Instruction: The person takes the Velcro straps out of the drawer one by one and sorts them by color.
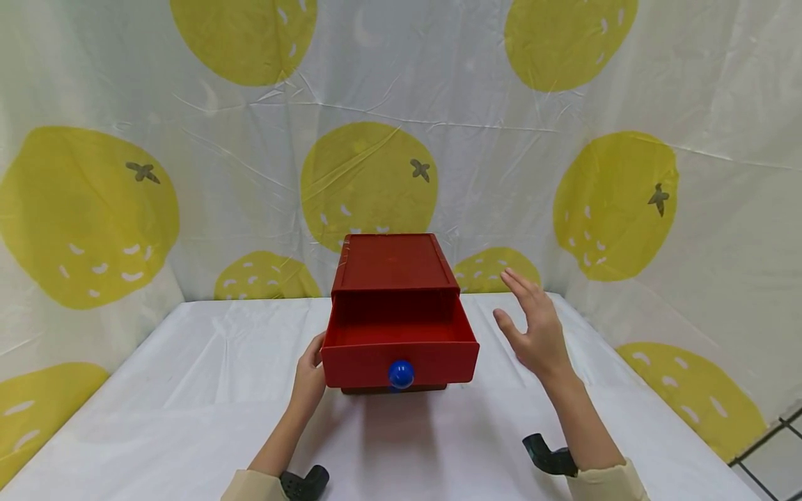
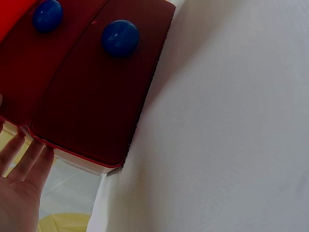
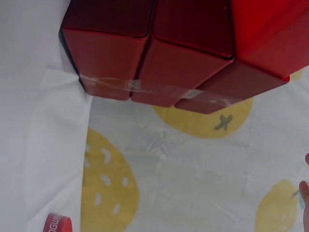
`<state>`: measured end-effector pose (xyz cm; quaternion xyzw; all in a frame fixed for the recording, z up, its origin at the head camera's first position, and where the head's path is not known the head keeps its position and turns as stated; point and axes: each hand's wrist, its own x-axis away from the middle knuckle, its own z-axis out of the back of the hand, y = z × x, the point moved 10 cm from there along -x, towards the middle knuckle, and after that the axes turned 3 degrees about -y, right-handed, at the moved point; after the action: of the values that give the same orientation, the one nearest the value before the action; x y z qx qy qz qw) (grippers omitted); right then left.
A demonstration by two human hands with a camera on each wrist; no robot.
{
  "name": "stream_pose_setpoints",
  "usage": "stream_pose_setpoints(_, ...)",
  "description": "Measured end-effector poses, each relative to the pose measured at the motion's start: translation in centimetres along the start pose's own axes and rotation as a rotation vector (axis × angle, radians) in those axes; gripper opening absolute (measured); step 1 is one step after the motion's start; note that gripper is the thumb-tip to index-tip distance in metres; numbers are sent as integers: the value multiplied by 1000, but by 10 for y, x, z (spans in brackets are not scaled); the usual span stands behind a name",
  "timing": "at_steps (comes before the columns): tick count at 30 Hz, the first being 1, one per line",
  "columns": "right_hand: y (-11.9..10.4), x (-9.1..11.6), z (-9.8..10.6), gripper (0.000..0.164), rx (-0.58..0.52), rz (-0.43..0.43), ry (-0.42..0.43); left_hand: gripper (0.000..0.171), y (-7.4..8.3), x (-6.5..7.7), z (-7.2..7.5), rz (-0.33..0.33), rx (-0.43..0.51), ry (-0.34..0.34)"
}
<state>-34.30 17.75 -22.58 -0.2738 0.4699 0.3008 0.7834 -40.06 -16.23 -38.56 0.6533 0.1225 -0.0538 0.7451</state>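
Red drawer unit (image 1: 393, 261): glossy plastic, standing on the middle of the table (image 1: 225, 362); ridged top panel, three tiers.
Top drawer (image 1: 360, 367): pulled well out toward the viewer, bright red inside, a round blue knob (image 1: 401, 374) on its front.
Left hand (image 1: 310, 379): at the unit's left side; the grip is loose, straight fingertips touching the side wall.
Right hand (image 1: 535, 337): raised to the right, apart from the unit; the grip is wide, fingers spread from the thumb, holding nothing.
Writing: white letters including "NGW" on a red item (image 3: 59, 224) at the right wrist view's lower edge, the word cut off.
Left wrist view alone: two lower drawer fronts, each with its own blue knob in clear sight.
Right wrist view alone: clear tape (image 3: 154, 89) running across the stacked tiers.
Cloth backdrop (image 1: 470, 188): pale, wrinkled, printed with large yellow fruit.
Table covering: white.
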Motion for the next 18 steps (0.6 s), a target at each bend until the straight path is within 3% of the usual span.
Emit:
stream_pose_setpoints(3, -7, -1, 2, 57, -6, 46, 32, 46, 0, 0, 0, -4, -3, -2)
stream_pose_setpoints(12, -39, -5, 12, 49, 1, 208, 131, 45, 2, 0, 0, -15, 4, -8)
stream_pose_setpoints(18, -56, -3, 16, 46, -54, 314, 204, 45, 2, 0, 0, -16, 2, -10)
